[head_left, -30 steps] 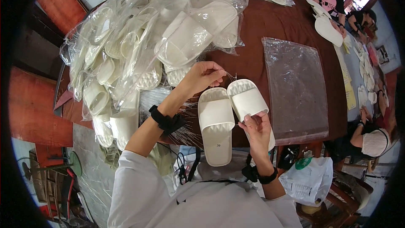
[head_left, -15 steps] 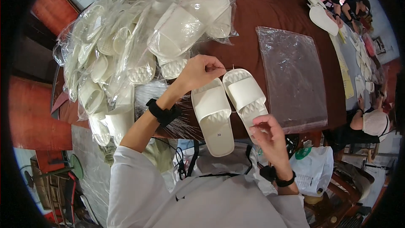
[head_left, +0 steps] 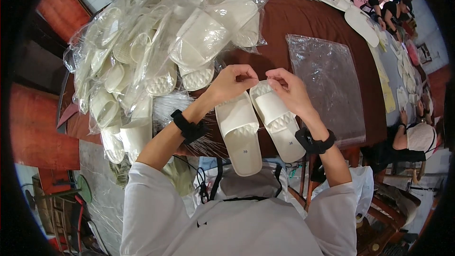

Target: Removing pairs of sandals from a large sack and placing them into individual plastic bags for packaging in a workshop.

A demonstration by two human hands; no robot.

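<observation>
A pair of cream slide slippers lies side by side at the table's front edge, the left slipper point(head_left: 244, 147) and the right slipper point(head_left: 286, 137), toes pointing away from me. At the toe of the left slipper, my left hand point(head_left: 234, 83) is closed in a pinch on what looks like a thin plastic strand, barely visible. Over the right slipper's toe, my right hand point(head_left: 288, 89) has its thumb and fingers pressed together; anything between them is too small to make out. The fingertips of both hands are close together. Left of the slippers lies a bundle of thin clear plastic strands point(head_left: 173, 111).
Bagged cream slippers point(head_left: 199, 35) form a big heap at the left on the brown tablecloth point(head_left: 275, 14). A flat clear plastic bag point(head_left: 327, 90) lies to the right. Farther right, people sit by a grey table point(head_left: 391, 66) with more slippers; a wooden chair point(head_left: 379, 237) stands below.
My right hand has moved up from the right slipper's heel end to its toe, beside my left hand. The right slipper's heel now shows. My left hand stays near the toes.
</observation>
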